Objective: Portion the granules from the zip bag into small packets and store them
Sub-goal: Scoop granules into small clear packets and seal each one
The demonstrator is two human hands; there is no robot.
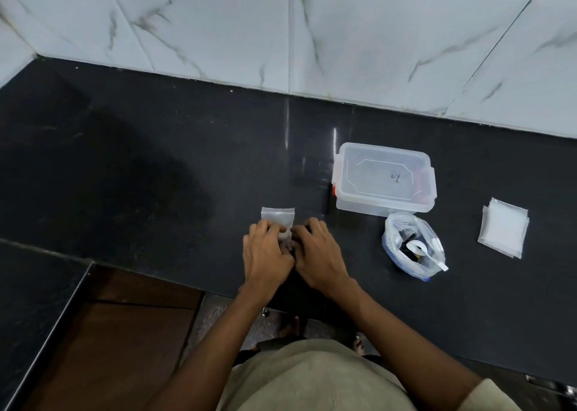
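A small clear packet (277, 217) lies flat on the black counter (156, 167), its upper half showing and its lower half hidden under my fingers. My left hand (265, 251) and my right hand (318, 251) both press on the packet from either side, fingertips curled onto it. To the right stands the open zip bag (412, 245) holding dark granules, with a white plastic spoon (426, 253) resting in it. Behind the bag sits a clear lidded storage box (384, 179). A stack of empty small packets (503, 231) lies at the far right.
A white marble-tiled wall (312, 29) runs along the back of the counter. The counter's front edge runs just below my wrists, with a lower dark ledge and a brown surface (109, 332) at the bottom left.
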